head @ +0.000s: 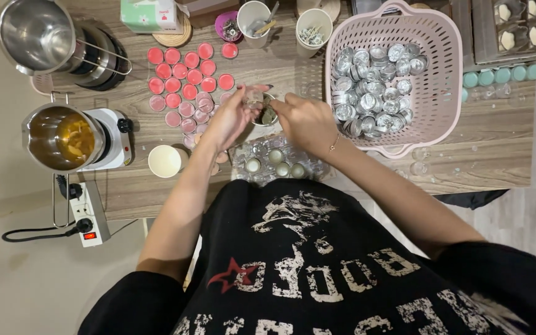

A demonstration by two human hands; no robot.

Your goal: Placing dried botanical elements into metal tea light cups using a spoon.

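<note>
Clear small glass cup pinched in left hand fingers; right hand fingers curl at its rim.

Matt grained wood table; pink perforated plastic basket of shiny metal cups; glossy steel pot far left.

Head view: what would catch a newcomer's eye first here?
The pink basket heaped with small silver tins, at the table's right, stands out most. Left of centre lies a cluster of red-filled cups, and at the far left a metal pot of yellow liquid sits on a white hotplate. In the middle, the left hand holds a small clear cup while the right hand reaches to it, above a tray of pale-filled cups.
</note>
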